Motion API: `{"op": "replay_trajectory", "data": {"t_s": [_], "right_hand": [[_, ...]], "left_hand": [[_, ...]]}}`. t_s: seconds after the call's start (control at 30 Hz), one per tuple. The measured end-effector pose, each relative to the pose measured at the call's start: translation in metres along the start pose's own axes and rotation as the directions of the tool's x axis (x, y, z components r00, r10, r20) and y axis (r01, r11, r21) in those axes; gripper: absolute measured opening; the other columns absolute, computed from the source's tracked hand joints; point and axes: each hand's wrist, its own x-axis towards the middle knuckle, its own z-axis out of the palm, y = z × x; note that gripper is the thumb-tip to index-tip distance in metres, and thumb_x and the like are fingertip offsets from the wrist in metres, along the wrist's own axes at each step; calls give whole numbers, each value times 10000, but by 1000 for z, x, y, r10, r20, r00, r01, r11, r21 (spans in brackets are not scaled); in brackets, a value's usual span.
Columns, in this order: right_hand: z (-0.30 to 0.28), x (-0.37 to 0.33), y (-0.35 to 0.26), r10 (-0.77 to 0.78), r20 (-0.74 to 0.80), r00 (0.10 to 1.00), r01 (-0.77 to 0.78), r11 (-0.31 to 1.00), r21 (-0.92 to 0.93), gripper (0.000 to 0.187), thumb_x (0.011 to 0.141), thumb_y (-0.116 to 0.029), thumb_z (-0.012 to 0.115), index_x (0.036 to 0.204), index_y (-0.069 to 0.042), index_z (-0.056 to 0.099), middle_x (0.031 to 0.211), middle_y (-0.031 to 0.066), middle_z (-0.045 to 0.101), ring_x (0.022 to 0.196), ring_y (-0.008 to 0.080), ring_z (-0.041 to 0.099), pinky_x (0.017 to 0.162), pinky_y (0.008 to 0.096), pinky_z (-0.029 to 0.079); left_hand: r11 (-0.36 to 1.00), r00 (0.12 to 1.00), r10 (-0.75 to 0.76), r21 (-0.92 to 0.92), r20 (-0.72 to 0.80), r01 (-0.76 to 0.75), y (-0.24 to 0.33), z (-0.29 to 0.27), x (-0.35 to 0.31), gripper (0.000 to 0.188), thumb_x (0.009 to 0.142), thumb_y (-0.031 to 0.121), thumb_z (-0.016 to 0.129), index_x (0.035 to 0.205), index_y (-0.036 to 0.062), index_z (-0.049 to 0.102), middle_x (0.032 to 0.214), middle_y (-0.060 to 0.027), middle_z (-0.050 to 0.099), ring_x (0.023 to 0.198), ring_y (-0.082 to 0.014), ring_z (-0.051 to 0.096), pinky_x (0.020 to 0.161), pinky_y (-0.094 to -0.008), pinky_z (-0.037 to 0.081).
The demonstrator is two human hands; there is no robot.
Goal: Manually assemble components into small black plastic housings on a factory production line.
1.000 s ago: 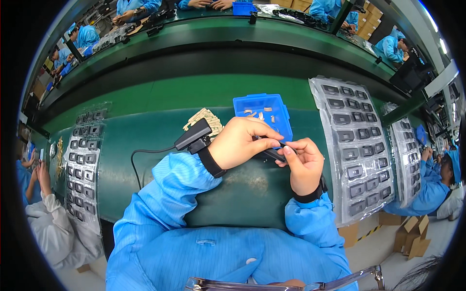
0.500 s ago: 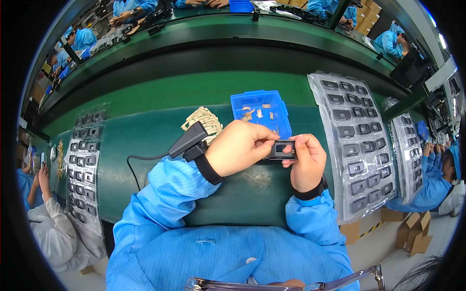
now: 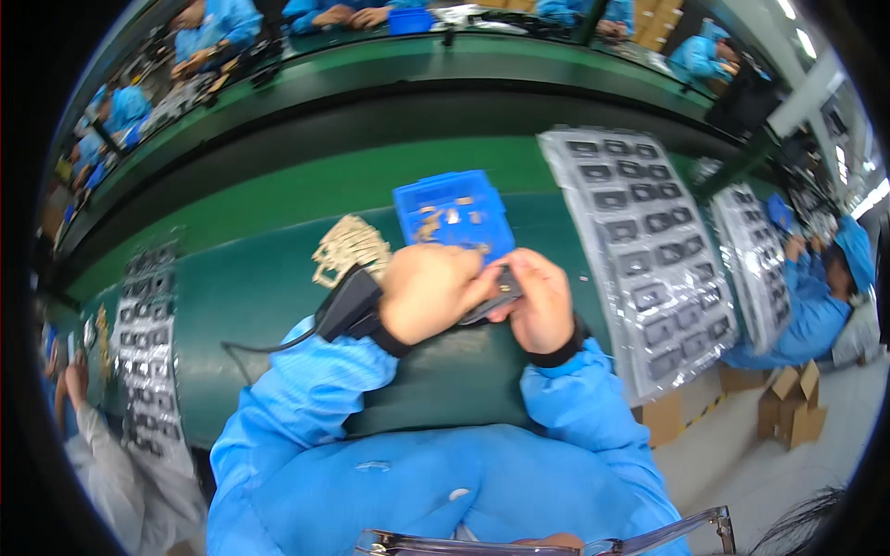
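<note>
A small dark rectangular frame-like part (image 3: pixel 502 295) is held between my two hands just in front of a blue plastic bin (image 3: pixel 419 193). My left hand (image 3: pixel 428 292) has thumb and fingers pinched at the part's left side. On the other side, my right hand (image 3: pixel 545 304) grips it between thumb and fingers. The part is tilted and blurred, so its details do not show. Several small beige pieces lie in the bin. To its left is a pile of beige strips (image 3: pixel 350 246). A black strap with a corded black block (image 3: pixel 349 306) is around my left wrist.
Clear plastic trays of dark frame parts lie at the right (image 3: pixel 607 200) and at the left (image 3: pixel 148 343) of the green bench (image 3: pixel 260 287). Co-workers in blue sit across and to the right (image 3: pixel 788 315). Open cardboard boxes (image 3: pixel 793 408) stand on the floor.
The view has shifted, so the bench things appear further left. The part has turned from lying level with its opening showing to a tilted position. Both hands still hold it.
</note>
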Motion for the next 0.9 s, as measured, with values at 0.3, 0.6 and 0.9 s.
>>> {"op": "replay_trajectory", "data": {"t_s": [0.3, 0.6, 0.9], "right_hand": [[-84, -95, -96, -608, -376, 699, -16, 513, -858, 334, 869, 30, 685, 1195, -11, 627, 898, 51, 657, 719, 86, 599, 642, 235, 493], [-280, -68, -140, -672, -454, 585, -408, 240, -881, 268, 753, -166, 828, 931, -29, 684, 818, 107, 700, 727, 224, 682, 647, 353, 538], [-227, -101, -160, -344, -549, 762, -635, -230, -738, 520, 724, -500, 807, 965, -42, 756, 954, 199, 727, 938, 369, 688, 841, 430, 538]], "left_hand": [[931, 989, 140, -344, 37, -119, 40, 19, -22, 106, 865, 160, 699, 885, 60, 671, 819, -111, 665, 727, -318, 653, 640, -406, 507], [914, 942, 267, -363, 202, -182, 47, 68, -39, 180, 879, 183, 688, 1011, 61, 672, 927, -105, 693, 876, -313, 671, 752, -408, 541], [991, 996, 86, -102, -29, -88, 16, -20, -44, 151, 834, 56, 690, 983, 47, 674, 908, -142, 685, 871, -335, 676, 731, -414, 545]]}}
